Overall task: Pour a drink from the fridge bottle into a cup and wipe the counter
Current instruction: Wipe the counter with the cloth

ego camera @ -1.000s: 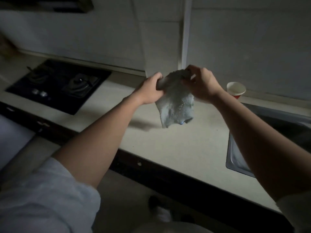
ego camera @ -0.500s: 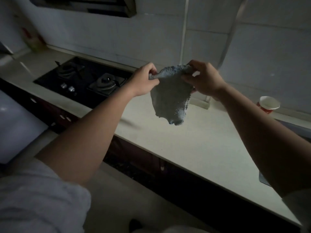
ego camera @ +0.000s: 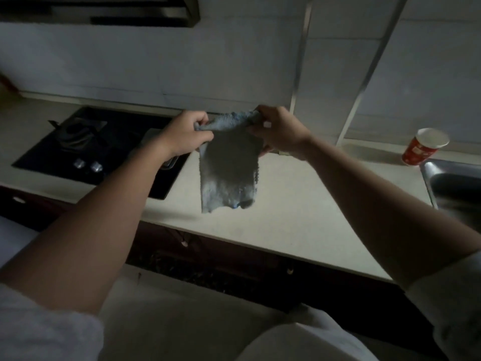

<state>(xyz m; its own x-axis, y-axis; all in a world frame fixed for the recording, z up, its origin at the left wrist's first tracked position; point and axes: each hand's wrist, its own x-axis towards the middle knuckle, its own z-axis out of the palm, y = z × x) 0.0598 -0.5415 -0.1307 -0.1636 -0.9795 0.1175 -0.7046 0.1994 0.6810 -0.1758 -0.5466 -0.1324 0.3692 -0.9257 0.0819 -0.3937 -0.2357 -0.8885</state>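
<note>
At the far left the black hob [ego camera: 104, 149] sits sunk into the table [ego camera: 299, 204], its two knobs [ego camera: 87, 164] near the front edge and the range hood [ego camera: 104, 11] overhead. Next along, the left hand [ego camera: 186, 135] has its fingers curled tight round one top corner of the grey-blue cloth [ego camera: 229, 173]. The cloth was a crumpled bunch between the fists a moment back; it now hangs opened out as a flatter sheet, clear above the table, just to the right of the hob. The right hand [ego camera: 278, 131] pinches the other top corner, so both hands are closed on the cloth. I take it the wiping is about to start, with the cloth shaken out but not yet laid down. Further right the red paper cup [ego camera: 423, 147] stands upright at the back, just beside the sink [ego camera: 453, 183]; whether it holds any drink I cannot tell, and no bottle is in sight. The light table under the cloth looks bare, so only the hob edge and the cup limit a wipe.
</note>
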